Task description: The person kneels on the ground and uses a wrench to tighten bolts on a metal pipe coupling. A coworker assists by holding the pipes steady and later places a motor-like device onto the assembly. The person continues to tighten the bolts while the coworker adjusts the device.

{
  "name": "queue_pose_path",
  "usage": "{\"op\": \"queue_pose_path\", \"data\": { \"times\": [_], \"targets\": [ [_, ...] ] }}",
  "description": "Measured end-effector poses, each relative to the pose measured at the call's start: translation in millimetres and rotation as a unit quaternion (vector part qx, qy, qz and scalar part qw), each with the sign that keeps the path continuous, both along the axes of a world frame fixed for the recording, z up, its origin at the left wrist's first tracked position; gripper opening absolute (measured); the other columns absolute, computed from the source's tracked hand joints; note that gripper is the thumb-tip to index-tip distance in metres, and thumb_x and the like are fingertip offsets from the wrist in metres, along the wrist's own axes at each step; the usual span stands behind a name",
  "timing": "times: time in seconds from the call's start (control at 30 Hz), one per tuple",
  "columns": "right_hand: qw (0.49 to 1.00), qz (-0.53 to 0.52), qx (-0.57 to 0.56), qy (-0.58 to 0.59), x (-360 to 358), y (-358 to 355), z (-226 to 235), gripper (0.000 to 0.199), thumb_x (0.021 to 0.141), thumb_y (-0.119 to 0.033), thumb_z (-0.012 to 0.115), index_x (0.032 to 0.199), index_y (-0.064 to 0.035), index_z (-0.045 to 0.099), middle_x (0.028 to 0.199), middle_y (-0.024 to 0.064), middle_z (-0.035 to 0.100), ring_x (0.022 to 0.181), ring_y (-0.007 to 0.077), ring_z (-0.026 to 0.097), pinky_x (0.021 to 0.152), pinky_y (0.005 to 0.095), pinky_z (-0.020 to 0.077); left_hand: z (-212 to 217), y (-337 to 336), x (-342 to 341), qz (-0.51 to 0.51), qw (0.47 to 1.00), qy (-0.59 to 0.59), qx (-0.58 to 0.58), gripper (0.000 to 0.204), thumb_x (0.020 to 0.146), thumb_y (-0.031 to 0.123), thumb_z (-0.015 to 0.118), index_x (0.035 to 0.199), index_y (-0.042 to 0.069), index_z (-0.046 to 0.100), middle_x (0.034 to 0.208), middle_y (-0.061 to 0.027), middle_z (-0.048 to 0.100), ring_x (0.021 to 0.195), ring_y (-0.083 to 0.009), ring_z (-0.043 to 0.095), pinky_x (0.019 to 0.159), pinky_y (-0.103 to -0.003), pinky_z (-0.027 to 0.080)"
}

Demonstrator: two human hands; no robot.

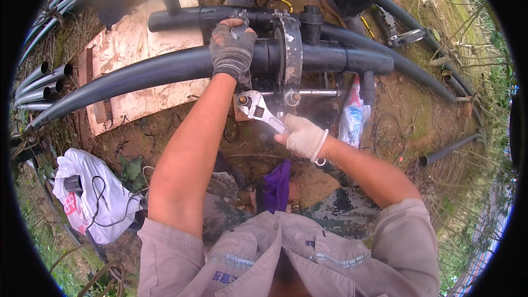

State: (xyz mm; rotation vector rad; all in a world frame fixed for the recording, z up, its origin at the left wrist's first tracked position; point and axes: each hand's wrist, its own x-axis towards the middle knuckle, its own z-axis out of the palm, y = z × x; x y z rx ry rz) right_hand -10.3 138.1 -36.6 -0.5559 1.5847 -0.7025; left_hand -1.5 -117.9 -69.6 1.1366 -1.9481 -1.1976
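Black plastic pipe (pixel 137 74) ran across the ground from the left and entered a metal clamp frame (pixel 290 49) near the centre of the view. The left hand (pixel 232 49), in a dark grey fingerless glove, was closed over the top of the pipe just left of the clamp, fingers wrapped around the fitting there. The right hand (pixel 303 137), in a pale glove, gripped the handle of an adjustable wrench (pixel 259 110); the wrench head sat on a nut (pixel 242 99) at the end of the clamp's lower threaded rod (pixel 316 93). A worn board (pixel 137 38) lay beneath the pipe. A white plastic bag (pixel 88 192) rested on the ground to the person's left, well apart from the clamp. More black pipes (pixel 41 85) lay stacked at the left edge.
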Motion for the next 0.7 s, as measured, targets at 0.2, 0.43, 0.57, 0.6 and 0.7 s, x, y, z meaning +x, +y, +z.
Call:
{"op": "queue_pose_path", "data": {
  "times": [0.2,0.43,0.57,0.6,0.7],
  "targets": [
    [0.993,-0.112,-0.011,-0.044,38,3,-3,0.023,0.099,-0.020,0.066,0.109,-0.0046,0.054,0.071,0.0008,0.053,0.051,0.0104,0.048,0.045,0.0294,0.0395,-10,-1,-1,0.005,1.000,0.013,-0.007,0.037,0.076,0.023,0.082,0.108,0.009,0.070,0.110,-0.0177,0.071,0.103,-0.0334,0.068,0.096,-0.040,0.052],
    [0.977,-0.193,-0.002,-0.092,68,1,-7,0.020,0.100,-0.013,0.062,0.115,-0.0056,0.051,0.073,0.0004,0.052,0.049,0.0095,0.046,0.043,0.0270,0.0380,-5,0,2,0.010,1.000,-0.009,-0.015,0.036,0.076,0.024,0.082,0.107,0.010,0.070,0.110,-0.0180,0.071,0.106,-0.0340,0.067,0.097,-0.040,0.052],
    [0.964,-0.261,-0.020,-0.046,106,-8,-16,0.017,0.098,-0.015,0.065,0.107,-0.0063,0.053,0.072,0.0016,0.053,0.054,0.0117,0.049,0.048,0.0308,0.0417,-3,4,5,0.012,1.000,-0.001,-0.022,0.037,0.077,0.024,0.082,0.109,0.010,0.070,0.108,-0.0172,0.071,0.103,-0.0328,0.068,0.096,-0.040,0.052],
    [0.959,-0.280,-0.040,-0.022,122,-12,-25,0.015,0.099,-0.014,0.063,0.106,-0.0074,0.051,0.071,0.0005,0.052,0.051,0.0108,0.047,0.046,0.0293,0.0396,-8,3,6,0.008,1.000,0.000,-0.029,0.038,0.078,0.024,0.082,0.110,0.010,0.070,0.107,-0.0162,0.072,0.101,-0.0312,0.068,0.095,-0.039,0.052],
    [0.941,-0.319,-0.089,0.074,150,-16,-64,0.013,0.100,-0.013,0.062,0.103,-0.0090,0.050,0.068,-0.0004,0.050,0.050,0.0101,0.047,0.044,0.0285,0.0377,-1,6,3,-0.001,0.999,-0.009,-0.044,0.038,0.080,0.025,0.082,0.113,0.010,0.069,0.107,-0.0153,0.072,0.101,-0.0305,0.068,0.095,-0.039,0.051]
  ]
}}
